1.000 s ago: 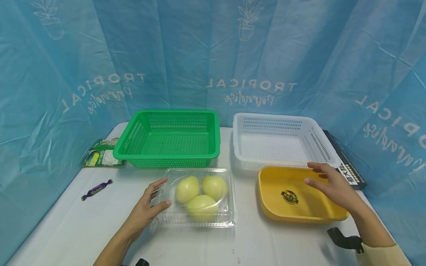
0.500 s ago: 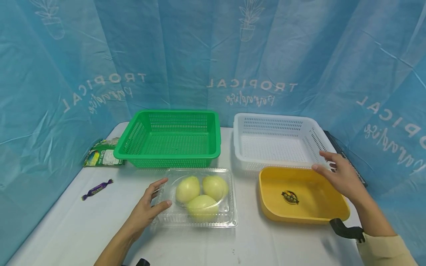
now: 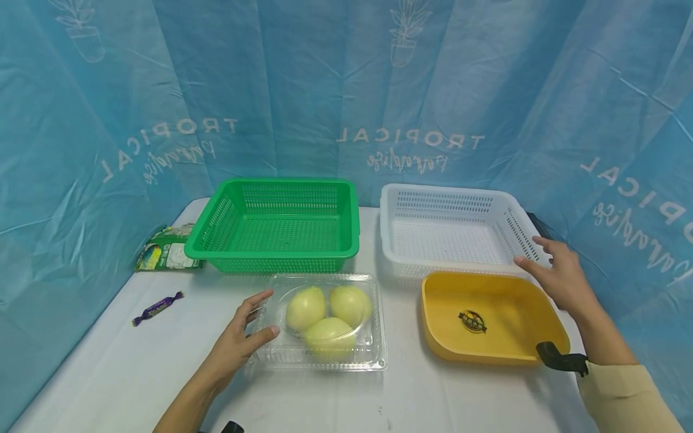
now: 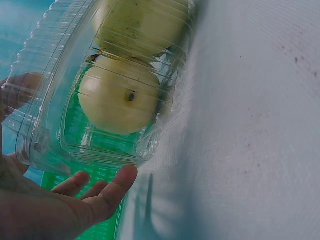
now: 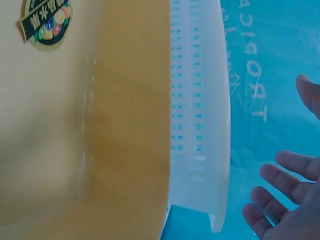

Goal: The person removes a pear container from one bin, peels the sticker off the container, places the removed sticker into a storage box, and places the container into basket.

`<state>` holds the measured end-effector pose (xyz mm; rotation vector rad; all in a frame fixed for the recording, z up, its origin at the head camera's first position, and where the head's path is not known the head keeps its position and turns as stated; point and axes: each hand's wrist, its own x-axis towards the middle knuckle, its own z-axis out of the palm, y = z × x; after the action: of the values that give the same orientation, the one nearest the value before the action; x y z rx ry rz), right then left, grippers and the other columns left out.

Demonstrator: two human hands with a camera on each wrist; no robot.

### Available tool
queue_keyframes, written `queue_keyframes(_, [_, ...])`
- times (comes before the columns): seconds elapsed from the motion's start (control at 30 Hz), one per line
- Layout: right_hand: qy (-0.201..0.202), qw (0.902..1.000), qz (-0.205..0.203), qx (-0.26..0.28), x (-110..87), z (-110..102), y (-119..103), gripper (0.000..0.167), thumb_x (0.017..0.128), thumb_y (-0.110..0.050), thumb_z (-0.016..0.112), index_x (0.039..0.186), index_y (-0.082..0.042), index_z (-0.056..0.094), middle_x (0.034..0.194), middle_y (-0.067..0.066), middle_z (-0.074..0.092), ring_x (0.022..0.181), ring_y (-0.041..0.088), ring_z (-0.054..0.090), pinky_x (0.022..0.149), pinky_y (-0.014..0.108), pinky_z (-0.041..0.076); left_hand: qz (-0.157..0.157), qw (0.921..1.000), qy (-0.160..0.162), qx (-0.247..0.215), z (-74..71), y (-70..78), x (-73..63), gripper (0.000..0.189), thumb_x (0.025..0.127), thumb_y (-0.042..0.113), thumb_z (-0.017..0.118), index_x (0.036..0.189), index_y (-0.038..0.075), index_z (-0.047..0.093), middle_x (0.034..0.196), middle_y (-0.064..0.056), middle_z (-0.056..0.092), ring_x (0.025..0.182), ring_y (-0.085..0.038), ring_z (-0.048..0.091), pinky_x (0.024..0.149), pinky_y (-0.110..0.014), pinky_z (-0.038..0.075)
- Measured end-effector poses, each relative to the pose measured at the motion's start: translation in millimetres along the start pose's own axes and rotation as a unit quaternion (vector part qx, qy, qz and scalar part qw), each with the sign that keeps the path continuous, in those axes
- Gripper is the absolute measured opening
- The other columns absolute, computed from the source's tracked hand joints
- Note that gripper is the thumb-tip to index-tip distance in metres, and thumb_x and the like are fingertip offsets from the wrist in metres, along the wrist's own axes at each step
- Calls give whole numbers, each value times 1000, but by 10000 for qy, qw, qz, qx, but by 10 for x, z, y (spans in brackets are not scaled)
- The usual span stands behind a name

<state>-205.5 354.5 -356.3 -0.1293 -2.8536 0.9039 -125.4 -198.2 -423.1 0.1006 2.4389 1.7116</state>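
Observation:
A clear plastic clamshell box [image 3: 373, 346] with 3 pale yellow-green fruits [image 3: 330, 334], which look like pears, lies on the table. At its left side is my left hand [image 3: 234, 340], thumb and fingers spread around the near-left part; the left wrist view shows the fingers [image 4: 117, 187] relaxed by the box's end, not clearly pressing on it. My right hand [image 3: 560, 276] hovers near the front right corner of the white basket [image 3: 387, 240], just beyond the yellow basin [image 3: 498, 313]. Nothing lies between its spread fingers [image 5: 275, 180].
A green basket [image 3: 271, 261] stands at the back left, beside a green printed packet [image 3: 168, 252]. A purple-wrapped candy [image 3: 157, 309] lies at the left. Behind the right hand, a black box [image 3: 538, 225] is mostly hidden. Blue curtain [image 3: 335, 90] encloses the table.
My right hand has moved from above the yellow basin away to the right and back, toward the white basket's corner, covering more of the black box. The left hand and clamshell box have stayed put.

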Motion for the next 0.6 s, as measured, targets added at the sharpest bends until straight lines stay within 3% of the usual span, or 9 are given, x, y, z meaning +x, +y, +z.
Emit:
queue_keyframes(0.23, [87,9999,113,16,115,3,81,89,89,-56,53,151,-4,16,150,36,12,132,58,12,94,79,19,-13,10000,42,11,0,-6,1,67,90,28,63,146,31,26,157,-8,14,142,-46,10,102,-72,24])
queue_keyframes(0.6, [116,9999,109,-43,237,27,244,93,90,-53,54,149,4,11,148,39,8,131,62,3,95,78,16,-31,10000,65,-29,13,12,-8,67,90,28,63,145,31,26,157,-8,15,142,-46,11,104,-72,21])
